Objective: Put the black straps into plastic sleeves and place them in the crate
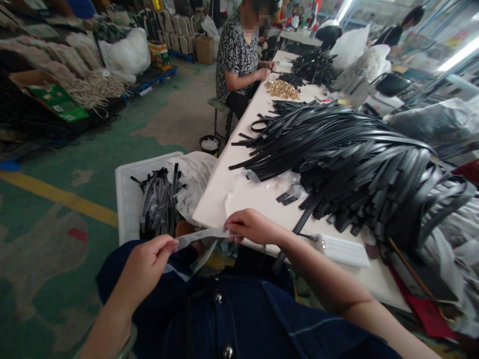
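Note:
A thin, translucent plastic strip [202, 234] is stretched between my two hands above my lap. My left hand [149, 262] pinches its left end, and my right hand [252, 227] pinches the other end beside the table's near edge. Loose parts of the plastic hang below the stretched part. Beyond my right hand, a big pile of long black straps [337, 149] covers much of the white table [213, 204]. A few short black pieces [287, 198] and clear plastic scraps [294, 184] lie in front of the pile.
A white crate [127, 199] with wrapped dark straps [160, 199] stands left of the table. A white power bank [344, 251] with a cable lies by my right forearm. Farther along, a seated person [237, 60] works near a heap of small gold parts [282, 89].

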A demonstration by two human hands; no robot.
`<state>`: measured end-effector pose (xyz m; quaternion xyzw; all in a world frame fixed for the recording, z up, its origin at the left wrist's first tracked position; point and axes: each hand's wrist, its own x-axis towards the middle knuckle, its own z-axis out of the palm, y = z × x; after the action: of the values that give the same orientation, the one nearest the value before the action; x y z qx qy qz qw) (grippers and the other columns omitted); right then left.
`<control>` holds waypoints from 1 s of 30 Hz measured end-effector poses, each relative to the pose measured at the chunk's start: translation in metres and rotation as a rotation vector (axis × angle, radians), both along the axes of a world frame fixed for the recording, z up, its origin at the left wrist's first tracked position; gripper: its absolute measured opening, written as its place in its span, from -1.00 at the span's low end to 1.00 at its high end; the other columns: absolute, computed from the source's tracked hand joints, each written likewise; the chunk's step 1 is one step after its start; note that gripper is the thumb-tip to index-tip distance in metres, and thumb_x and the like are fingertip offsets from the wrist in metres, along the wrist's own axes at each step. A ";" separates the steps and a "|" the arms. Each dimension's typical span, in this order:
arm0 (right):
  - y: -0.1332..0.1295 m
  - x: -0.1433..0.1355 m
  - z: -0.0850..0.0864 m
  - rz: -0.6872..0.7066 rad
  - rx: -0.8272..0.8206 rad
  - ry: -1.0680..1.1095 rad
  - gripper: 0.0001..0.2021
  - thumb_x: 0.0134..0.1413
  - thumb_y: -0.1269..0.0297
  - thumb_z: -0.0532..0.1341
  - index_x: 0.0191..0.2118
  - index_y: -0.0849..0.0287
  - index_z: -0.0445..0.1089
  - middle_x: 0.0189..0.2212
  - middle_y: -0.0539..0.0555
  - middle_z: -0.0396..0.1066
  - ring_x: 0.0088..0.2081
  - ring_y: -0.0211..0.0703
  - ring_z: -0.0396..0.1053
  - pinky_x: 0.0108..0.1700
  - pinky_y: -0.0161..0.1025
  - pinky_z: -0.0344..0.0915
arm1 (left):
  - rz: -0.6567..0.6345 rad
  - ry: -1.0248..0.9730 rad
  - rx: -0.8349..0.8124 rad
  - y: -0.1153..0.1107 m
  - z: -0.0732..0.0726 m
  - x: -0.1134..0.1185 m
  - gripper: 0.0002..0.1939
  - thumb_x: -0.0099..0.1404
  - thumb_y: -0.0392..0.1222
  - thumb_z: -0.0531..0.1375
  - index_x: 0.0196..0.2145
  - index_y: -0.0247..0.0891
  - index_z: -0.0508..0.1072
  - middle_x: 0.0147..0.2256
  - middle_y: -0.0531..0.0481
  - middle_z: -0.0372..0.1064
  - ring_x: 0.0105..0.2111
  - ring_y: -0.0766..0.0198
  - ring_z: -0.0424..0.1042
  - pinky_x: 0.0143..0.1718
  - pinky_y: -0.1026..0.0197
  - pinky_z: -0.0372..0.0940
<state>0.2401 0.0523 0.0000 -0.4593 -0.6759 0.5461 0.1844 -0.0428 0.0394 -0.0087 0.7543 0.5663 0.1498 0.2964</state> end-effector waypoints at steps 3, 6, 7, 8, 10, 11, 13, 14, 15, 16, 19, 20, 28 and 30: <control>-0.001 0.019 -0.014 -0.118 -0.068 0.023 -0.82 0.11 0.28 0.14 -0.37 0.27 0.42 -0.55 0.01 0.44 -0.58 -0.34 0.36 -0.48 -0.41 0.26 | 0.023 0.002 -0.067 -0.004 -0.005 -0.019 -0.60 0.31 0.07 -0.01 -0.51 -0.23 0.40 -0.54 0.04 0.42 -0.48 0.22 0.40 -0.41 0.27 0.21; -0.003 0.021 -0.028 -0.221 -0.101 0.107 -0.86 0.04 0.30 0.19 -0.34 0.28 0.40 -0.56 -0.01 0.40 -0.57 -0.33 0.35 -0.49 -0.40 0.24 | -0.019 0.031 -0.206 -0.007 -0.010 -0.023 -0.57 0.31 0.09 -0.02 -0.48 -0.23 0.43 -0.52 0.02 0.43 -0.47 0.19 0.42 -0.41 0.25 0.25; -0.004 0.019 -0.031 -0.238 -0.093 0.124 -0.87 0.03 0.33 0.19 -0.30 0.28 0.40 -0.54 -0.01 0.40 -0.55 -0.32 0.37 -0.47 -0.39 0.26 | -0.028 0.035 -0.216 -0.006 -0.010 -0.020 -0.59 0.29 0.11 0.00 -0.42 -0.23 0.47 -0.45 0.00 0.47 -0.41 0.16 0.44 -0.36 0.22 0.29; -0.005 0.015 -0.033 -0.241 -0.062 0.124 -0.85 0.02 0.37 0.19 -0.25 0.28 0.40 -0.51 0.00 0.41 -0.52 -0.31 0.38 -0.44 -0.38 0.27 | -0.026 0.027 -0.188 -0.004 -0.010 -0.014 -0.60 0.26 0.13 0.04 -0.32 -0.23 0.49 -0.34 -0.05 0.50 -0.32 0.12 0.47 -0.28 0.18 0.32; -0.007 0.006 -0.033 -0.200 0.048 0.085 -0.78 0.02 0.44 0.19 -0.16 0.25 0.41 -0.43 0.01 0.44 -0.43 -0.29 0.40 -0.36 -0.36 0.29 | -0.003 -0.027 -0.052 0.004 -0.009 0.007 -0.54 0.19 0.14 0.13 -0.11 -0.25 0.47 -0.07 -0.14 0.45 -0.08 0.03 0.42 -0.05 0.06 0.29; -0.008 0.001 -0.031 -0.166 0.106 0.059 -0.74 0.02 0.47 0.18 -0.12 0.23 0.40 -0.39 0.02 0.45 -0.40 -0.28 0.40 -0.31 -0.35 0.30 | -0.008 -0.068 0.013 0.009 -0.008 0.020 -0.51 0.17 0.12 0.16 -0.06 -0.25 0.45 0.00 -0.17 0.40 0.00 0.02 0.36 0.04 0.03 0.24; -0.008 -0.008 -0.026 -0.113 0.201 0.015 -0.69 0.03 0.50 0.18 -0.06 0.20 0.37 -0.35 0.03 0.46 -0.34 -0.26 0.41 -0.25 -0.33 0.30 | -0.098 -0.130 0.021 0.020 -0.005 0.048 -0.60 0.21 0.04 0.15 -0.11 -0.25 0.49 -0.04 -0.16 0.43 -0.01 0.04 0.37 0.05 0.05 0.22; -0.009 -0.011 -0.023 -0.102 0.241 -0.004 -0.67 0.05 0.51 0.17 -0.03 0.20 0.35 -0.34 0.04 0.46 -0.32 -0.25 0.41 -0.23 -0.31 0.31 | -0.166 -0.144 -0.031 0.025 -0.004 0.062 -0.68 0.23 -0.01 0.14 -0.20 -0.25 0.52 -0.14 -0.13 0.48 -0.09 0.07 0.41 -0.01 0.08 0.25; -0.010 -0.013 -0.021 -0.103 0.281 -0.022 -0.67 0.06 0.50 0.17 -0.01 0.21 0.32 -0.33 0.05 0.46 -0.30 -0.24 0.42 -0.21 -0.30 0.31 | -0.228 -0.156 -0.097 0.030 -0.004 0.073 -0.72 0.24 -0.05 0.12 -0.29 -0.25 0.54 -0.25 -0.11 0.52 -0.18 0.10 0.44 -0.09 0.11 0.28; -0.010 -0.014 -0.019 -0.115 0.323 -0.040 -0.66 0.07 0.50 0.17 0.00 0.21 0.30 -0.33 0.06 0.46 -0.29 -0.22 0.41 -0.20 -0.28 0.31 | -0.270 -0.175 -0.165 0.035 -0.004 0.082 -0.73 0.24 -0.07 0.11 -0.37 -0.26 0.55 -0.34 -0.08 0.52 -0.27 0.13 0.45 -0.17 0.15 0.30; -0.010 -0.010 -0.016 -0.130 0.425 -0.048 -0.66 0.10 0.44 0.20 0.02 0.19 0.26 -0.31 0.06 0.44 -0.27 -0.21 0.40 -0.18 -0.26 0.33 | -0.265 -0.307 -0.288 0.044 -0.009 0.093 -0.73 0.20 -0.08 0.13 -0.46 -0.29 0.53 -0.48 -0.04 0.48 -0.42 0.20 0.42 -0.35 0.23 0.27; -0.006 -0.005 -0.016 -0.119 0.444 -0.033 -0.65 0.11 0.40 0.21 0.03 0.18 0.24 -0.29 0.06 0.44 -0.27 -0.22 0.40 -0.17 -0.27 0.33 | -0.239 -0.355 -0.296 0.046 -0.011 0.093 -0.75 0.18 -0.08 0.15 -0.47 -0.29 0.53 -0.49 -0.02 0.47 -0.45 0.22 0.40 -0.39 0.25 0.26; 0.129 0.074 -0.029 -0.211 0.625 -0.732 -0.77 0.24 0.36 0.10 -0.08 0.30 0.43 -0.11 0.22 0.42 -0.05 -0.13 0.33 0.04 -0.22 0.18 | 0.093 -0.462 -0.233 0.047 -0.027 0.077 -0.76 0.04 -0.06 0.27 -0.57 -0.32 0.52 -0.56 0.01 0.42 -0.49 0.25 0.35 -0.41 0.26 0.20; 0.168 0.090 -0.036 -0.198 0.609 -0.789 -0.78 0.19 0.41 0.14 -0.10 0.29 0.46 -0.11 0.23 0.43 -0.01 -0.07 0.29 0.07 -0.19 0.14 | 0.172 -0.501 -0.253 0.045 -0.029 0.075 -0.76 -0.01 -0.07 0.30 -0.57 -0.33 0.50 -0.57 0.01 0.41 -0.50 0.27 0.34 -0.42 0.27 0.20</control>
<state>0.3303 0.2200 -0.0364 -0.6178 -0.7759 0.0888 0.0914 0.0317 0.0847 -0.0377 0.6001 0.5515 0.2842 0.5049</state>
